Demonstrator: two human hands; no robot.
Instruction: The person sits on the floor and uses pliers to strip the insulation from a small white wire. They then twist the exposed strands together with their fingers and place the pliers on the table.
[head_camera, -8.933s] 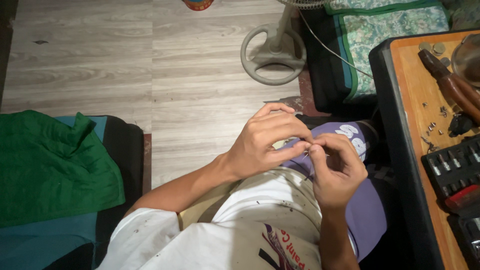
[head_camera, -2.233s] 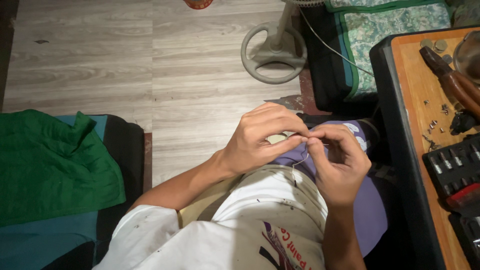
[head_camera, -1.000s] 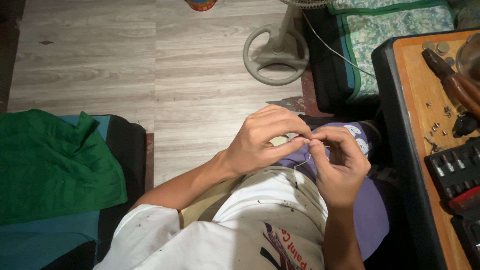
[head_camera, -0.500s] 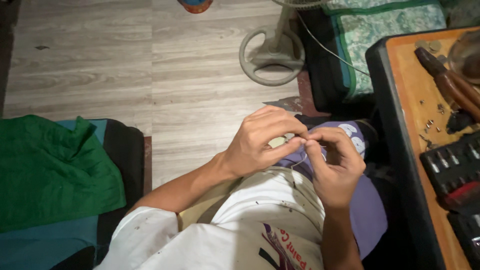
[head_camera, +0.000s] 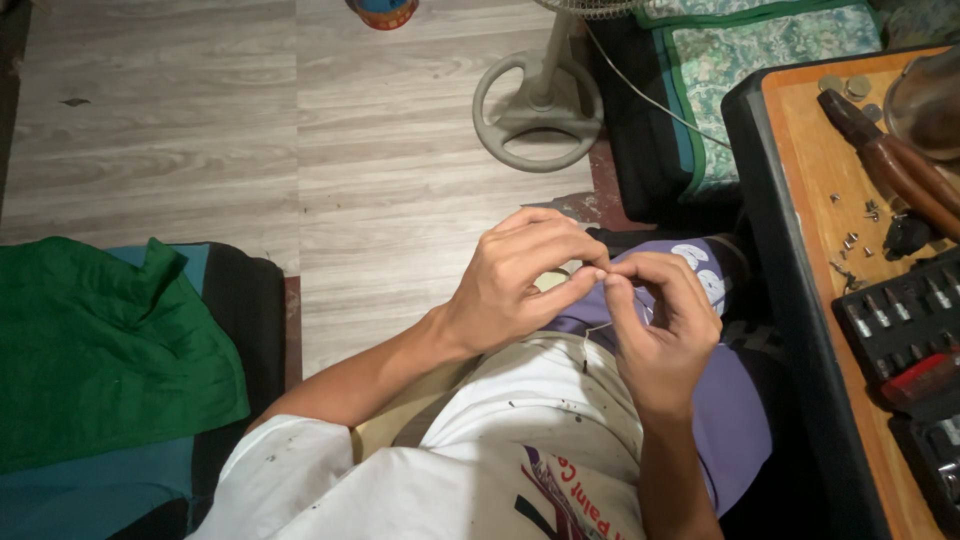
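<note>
Right now both hands meet over the lap, fingertips pinched together on sth tiny — looks like a thin wire or thread (head_camera: 597, 325), too small to tell which. Left hand (head_camera: 520, 275) curls in w/ thumb and forefinger closed at the pinch point; right hand (head_camera: 660, 325) mirrors it, thumb and first finger closed, other fingers loosely bent. The strand runs down a little from the fingertips, just above the white shirt (head_camera: 520, 440). Purple cloth (head_camera: 730, 410) lies under the right hand, on the lap. Right of the hands, well apart: orange-topped table (head_camera: 830, 170) w/ scattered small screws (head_camera: 850, 242), wood-handled pliers (head_camera: 890, 160) and a black bit set (head_camera: 905, 320). Beyond the hands on the wood floor, a fan base (head_camera: 540, 105). Far left of the hands, a green cloth (head_camera: 100, 350)
</note>
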